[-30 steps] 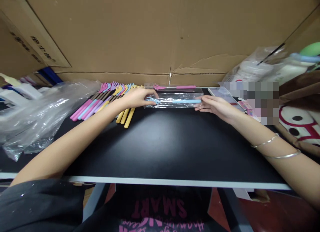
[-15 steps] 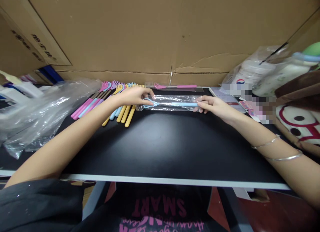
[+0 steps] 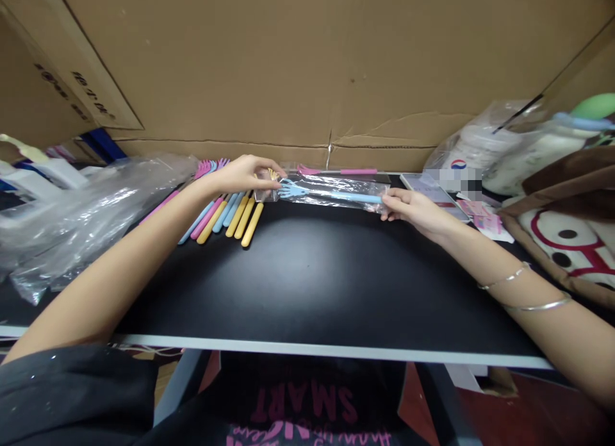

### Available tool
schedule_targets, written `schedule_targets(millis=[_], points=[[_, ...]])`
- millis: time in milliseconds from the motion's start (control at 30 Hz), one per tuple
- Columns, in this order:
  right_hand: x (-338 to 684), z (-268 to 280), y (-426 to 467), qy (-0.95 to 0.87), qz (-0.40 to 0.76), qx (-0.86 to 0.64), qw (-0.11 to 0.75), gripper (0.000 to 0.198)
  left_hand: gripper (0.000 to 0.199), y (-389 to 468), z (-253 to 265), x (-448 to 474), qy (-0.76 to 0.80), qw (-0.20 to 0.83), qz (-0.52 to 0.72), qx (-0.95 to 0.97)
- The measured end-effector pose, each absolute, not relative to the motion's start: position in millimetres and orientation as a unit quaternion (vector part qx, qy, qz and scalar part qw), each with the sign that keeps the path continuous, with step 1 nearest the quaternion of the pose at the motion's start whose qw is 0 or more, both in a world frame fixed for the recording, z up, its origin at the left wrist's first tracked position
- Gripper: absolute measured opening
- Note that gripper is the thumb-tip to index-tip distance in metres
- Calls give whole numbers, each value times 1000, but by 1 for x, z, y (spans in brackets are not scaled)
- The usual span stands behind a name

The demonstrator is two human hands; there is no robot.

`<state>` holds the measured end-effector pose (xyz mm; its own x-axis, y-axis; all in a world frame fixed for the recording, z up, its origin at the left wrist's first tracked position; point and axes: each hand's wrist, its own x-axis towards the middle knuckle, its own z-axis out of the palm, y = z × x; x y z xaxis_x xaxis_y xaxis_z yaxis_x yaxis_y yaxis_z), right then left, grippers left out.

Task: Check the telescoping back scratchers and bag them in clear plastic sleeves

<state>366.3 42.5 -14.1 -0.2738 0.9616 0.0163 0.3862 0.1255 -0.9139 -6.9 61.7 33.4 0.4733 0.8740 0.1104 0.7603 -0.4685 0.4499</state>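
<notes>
A light blue back scratcher (image 3: 356,197) with a hand-shaped head lies inside a clear plastic sleeve (image 3: 323,202), stretched between my two hands above the far part of the table. My left hand (image 3: 252,175) pinches the sleeve beside the scratcher's claw end. At the other end, my right hand (image 3: 410,210) has thumb and fingers closed on the sleeve around the handle tip. Behind it, a pink back scratcher (image 3: 358,172) in a clear sleeve lies along the cardboard. Several unwrapped back scratchers (image 3: 252,225) with yellow, blue and pink handles lie in a row below my left hand, partly hidden by it.
A heap of clear plastic bags (image 3: 86,209) covers the table's left side. Cardboard (image 3: 230,68) stands along the back. At the right are a bagged cup (image 3: 480,151), a flat box (image 3: 432,193), pink packets (image 3: 485,218) and a brown bag (image 3: 552,183) with a cartoon face.
The scratcher's claw end has risen slightly and now shows more plainly, as my left hand shifted up and left. The handle end stays in my right hand, which has barely moved.
</notes>
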Motion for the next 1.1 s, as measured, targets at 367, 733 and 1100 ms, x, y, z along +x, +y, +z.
schedule_targets(millis=[367, 733, 1100], points=[[369, -20, 47, -597, 494, -501, 386, 39, 45, 64, 30, -3, 477, 203, 209, 829], [366, -9, 38, -539, 555, -485, 409, 31, 44, 67, 20, -5, 512, 285, 256, 769], [363, -1, 47, -543, 515, -513, 420, 10, 43, 69, 22, 5, 489, 261, 309, 773]])
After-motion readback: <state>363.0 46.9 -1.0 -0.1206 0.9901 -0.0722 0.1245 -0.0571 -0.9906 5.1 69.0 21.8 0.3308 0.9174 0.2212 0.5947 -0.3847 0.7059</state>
